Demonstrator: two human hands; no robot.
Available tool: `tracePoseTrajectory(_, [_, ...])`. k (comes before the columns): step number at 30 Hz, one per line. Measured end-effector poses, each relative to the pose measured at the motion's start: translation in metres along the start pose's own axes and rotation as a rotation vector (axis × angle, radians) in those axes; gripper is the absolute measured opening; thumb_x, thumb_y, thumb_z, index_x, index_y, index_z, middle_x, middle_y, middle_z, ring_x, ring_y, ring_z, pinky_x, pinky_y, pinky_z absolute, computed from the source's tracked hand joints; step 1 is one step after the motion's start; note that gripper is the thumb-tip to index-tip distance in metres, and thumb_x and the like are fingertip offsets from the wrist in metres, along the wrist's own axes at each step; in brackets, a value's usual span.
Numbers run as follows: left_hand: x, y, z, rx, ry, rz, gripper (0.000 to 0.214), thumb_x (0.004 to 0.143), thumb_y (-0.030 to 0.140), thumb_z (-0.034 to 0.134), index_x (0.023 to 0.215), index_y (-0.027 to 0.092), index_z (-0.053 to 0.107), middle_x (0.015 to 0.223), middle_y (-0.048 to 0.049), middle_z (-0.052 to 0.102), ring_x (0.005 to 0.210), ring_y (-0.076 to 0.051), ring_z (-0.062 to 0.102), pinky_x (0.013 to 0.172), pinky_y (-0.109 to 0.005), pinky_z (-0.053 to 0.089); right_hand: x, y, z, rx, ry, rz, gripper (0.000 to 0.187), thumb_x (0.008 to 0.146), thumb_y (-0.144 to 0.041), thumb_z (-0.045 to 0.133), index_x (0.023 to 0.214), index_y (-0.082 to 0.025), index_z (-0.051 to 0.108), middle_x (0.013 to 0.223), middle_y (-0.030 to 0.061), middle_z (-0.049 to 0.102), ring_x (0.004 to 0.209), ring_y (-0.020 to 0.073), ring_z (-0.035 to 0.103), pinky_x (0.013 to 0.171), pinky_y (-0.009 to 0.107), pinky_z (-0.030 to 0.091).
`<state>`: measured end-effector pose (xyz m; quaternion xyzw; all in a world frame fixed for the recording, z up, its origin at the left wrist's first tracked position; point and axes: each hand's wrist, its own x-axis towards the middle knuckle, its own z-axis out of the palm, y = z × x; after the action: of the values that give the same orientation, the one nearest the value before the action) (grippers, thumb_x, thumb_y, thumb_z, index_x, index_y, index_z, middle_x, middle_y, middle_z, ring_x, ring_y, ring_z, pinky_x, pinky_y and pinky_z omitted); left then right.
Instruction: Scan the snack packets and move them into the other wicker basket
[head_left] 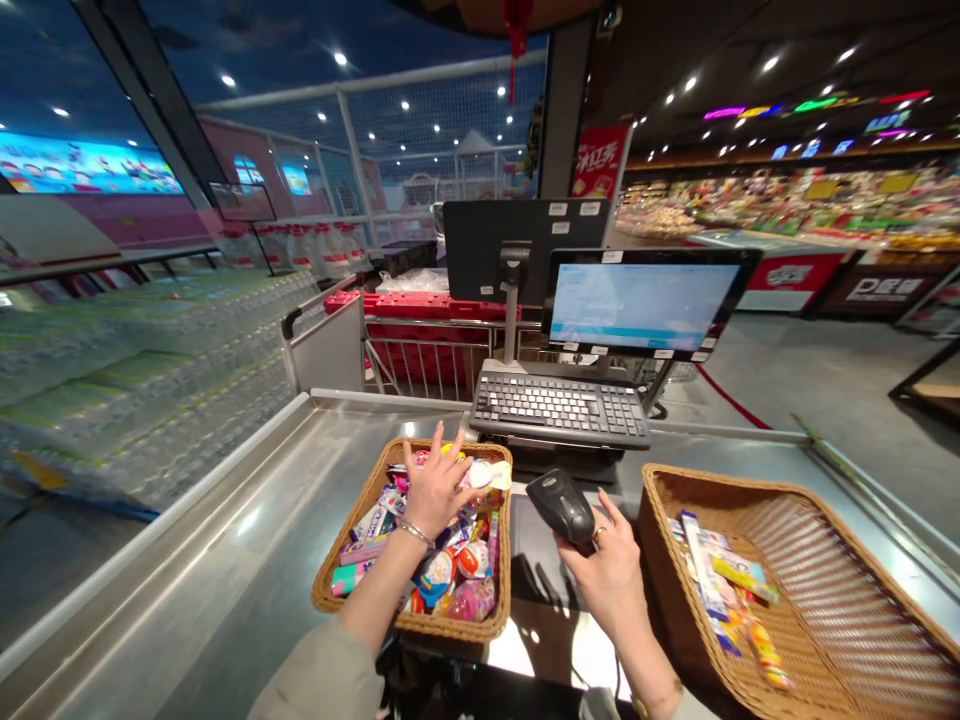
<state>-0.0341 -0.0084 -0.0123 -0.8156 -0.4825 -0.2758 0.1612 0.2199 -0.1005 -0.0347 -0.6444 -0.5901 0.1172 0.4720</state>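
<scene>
My left hand (pixel 433 485) hovers with fingers spread over a wicker basket (pixel 330 580) filled with several small sweets and toy packets, fingertips reaching toward its far end. A bracelet sits on that wrist. My right hand (pixel 609 570) grips a black barcode scanner (pixel 562 503), its head pointing up and left, between the two baskets. A second, larger wicker basket (pixel 832 560) at the right holds a few long candy packets (pixel 724 585) along its left side.
A steel checkout counter (pixel 225 580) carries both baskets. A keyboard (pixel 559 405) and lit touchscreen (pixel 641 305) stand behind them, with a second monitor's back (pixel 517 240) farther off. Bottled water packs (pixel 135 370) line the left; shop displays fill the far right.
</scene>
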Motion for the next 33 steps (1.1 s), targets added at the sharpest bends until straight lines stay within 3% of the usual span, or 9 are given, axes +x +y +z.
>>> tracePoseTrajectory(7, [0.010,0.016,0.005,-0.020,0.055,0.016,0.028,0.081,0.041,0.070,0.105,0.027,0.069,0.141,-0.0108,0.053,0.142,-0.038,0.031,0.110,-0.076,-0.002,-0.002,-0.004,-0.012,-0.025,-0.035,-0.062,0.019,0.069,-0.027,0.062,0.085,-0.025,0.072,0.112,0.0037,0.071,0.134,0.0330,0.042,0.106,0.053,0.039])
tracePoseTrajectory(19, [0.017,0.026,0.009,-0.062,0.065,0.026,0.030,0.080,0.044,0.070,0.105,0.027,0.068,0.139,-0.0104,0.056,0.141,-0.039,0.033,0.109,-0.077,-0.003,-0.004,-0.008,-0.022,-0.067,-0.088,-0.038,0.019,0.066,-0.023,0.061,0.080,-0.027,0.073,0.111,0.0019,0.071,0.135,0.0331,0.040,0.107,0.054,0.038])
tracePoseTrajectory(33, [0.028,0.034,0.012,-0.071,0.057,0.071,0.030,0.082,0.044,0.067,0.107,0.028,0.069,0.141,-0.0095,0.055,0.141,-0.039,0.033,0.109,-0.077,-0.004,-0.003,-0.006,-0.032,-0.044,-0.046,-0.004,0.015,0.069,-0.026,0.062,0.081,-0.026,0.072,0.111,0.0034,0.071,0.135,0.0320,0.041,0.108,0.054,0.035])
